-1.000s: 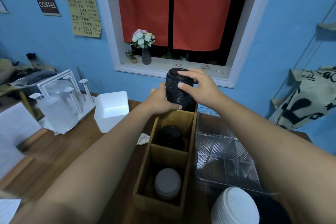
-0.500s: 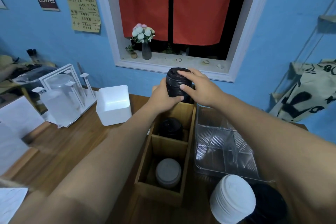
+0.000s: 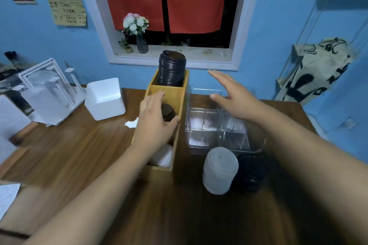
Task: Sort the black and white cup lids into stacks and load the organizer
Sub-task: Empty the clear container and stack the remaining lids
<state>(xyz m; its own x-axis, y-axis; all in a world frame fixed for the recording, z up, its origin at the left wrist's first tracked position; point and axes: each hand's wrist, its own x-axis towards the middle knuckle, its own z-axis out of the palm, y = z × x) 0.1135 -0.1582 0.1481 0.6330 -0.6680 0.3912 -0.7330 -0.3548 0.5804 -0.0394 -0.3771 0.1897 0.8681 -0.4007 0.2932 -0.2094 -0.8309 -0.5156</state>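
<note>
A tall stack of black lids [image 3: 171, 68] stands in the far compartment of the wooden organizer [image 3: 166, 93] and rises above its rim. A shorter black stack [image 3: 167, 112] fills the middle compartment, and white lids [image 3: 163, 155] show in the near one. My left hand [image 3: 154, 123] hovers over the middle compartment with relaxed fingers and holds nothing. My right hand [image 3: 233, 95] is open in the air above the clear tray. A loose white lid stack [image 3: 220, 170] and a loose black lid stack [image 3: 251, 173] stand on the table, right of the organizer's near end.
A clear plastic tray [image 3: 221, 125] lies right of the organizer. A white box [image 3: 104, 98] and a white rack [image 3: 48, 90] stand to the left. A crumpled tissue [image 3: 131, 123] lies beside the organizer. A windowsill with a flower vase [image 3: 140, 43] is behind.
Both hands let go of the tall black stack, which now stands in the far compartment. The hands drew back toward me, the left one over the middle compartment.
</note>
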